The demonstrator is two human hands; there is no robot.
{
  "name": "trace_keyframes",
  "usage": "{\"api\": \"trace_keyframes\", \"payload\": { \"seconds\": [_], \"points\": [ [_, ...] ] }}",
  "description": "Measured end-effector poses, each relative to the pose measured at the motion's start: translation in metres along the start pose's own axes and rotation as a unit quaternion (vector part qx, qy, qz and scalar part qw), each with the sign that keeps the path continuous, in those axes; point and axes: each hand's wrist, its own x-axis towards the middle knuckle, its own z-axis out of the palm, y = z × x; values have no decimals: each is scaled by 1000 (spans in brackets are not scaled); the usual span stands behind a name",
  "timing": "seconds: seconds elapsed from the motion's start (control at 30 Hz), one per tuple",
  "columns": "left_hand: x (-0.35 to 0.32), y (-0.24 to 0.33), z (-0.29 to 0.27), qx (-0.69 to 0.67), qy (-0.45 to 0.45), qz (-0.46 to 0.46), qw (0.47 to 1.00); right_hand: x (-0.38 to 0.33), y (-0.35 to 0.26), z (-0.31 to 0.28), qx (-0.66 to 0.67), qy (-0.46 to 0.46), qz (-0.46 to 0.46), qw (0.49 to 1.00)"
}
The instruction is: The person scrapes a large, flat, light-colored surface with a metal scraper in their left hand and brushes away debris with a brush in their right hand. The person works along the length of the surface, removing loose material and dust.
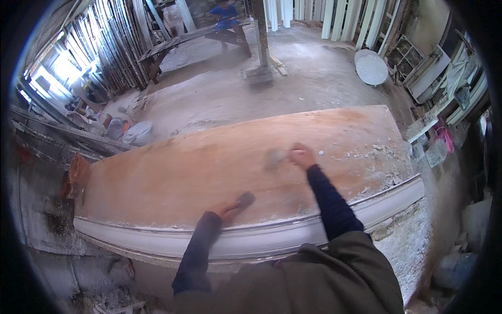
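Observation:
Across a long orange-brown work surface [209,162] I lean with both arms stretched out. Near its front edge my left hand [228,211] is closed around a small dark grey block-like tool [246,199], whose exact kind is unclear. Farther out and to the right, my right hand [301,156] grips a grey tool [275,158] smeared by motion, low over the surface or touching it. Along the front edge runs a long white plaster-like moulding [261,243], below both forearms.
White crumbs [381,157] lie scattered at the surface's right end. Beyond stand a post [260,39], a wooden bench [183,39] and a person in blue [225,15]. White strips [350,18] lean at the back. Buckets [137,134] sit left; a round white disc [372,68] right.

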Motion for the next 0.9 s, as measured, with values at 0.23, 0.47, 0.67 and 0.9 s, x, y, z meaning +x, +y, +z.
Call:
{"api": "trace_keyframes", "payload": {
  "seconds": [0.23,0.47,0.67,0.9],
  "points": [
    [111,198,54,173,-32,96,980,-145,-25,-269,-210,332,25,919],
    [146,186,65,90,-105,170,976,-151,-33,-233,-130,293,-82,944],
    [113,150,34,226,-136,101,959,-106,-56,-108,-172,182,-108,962],
    [223,207,143,156,-192,-7,969,-140,-96,-137,-21,236,-99,967]
  ]
}}
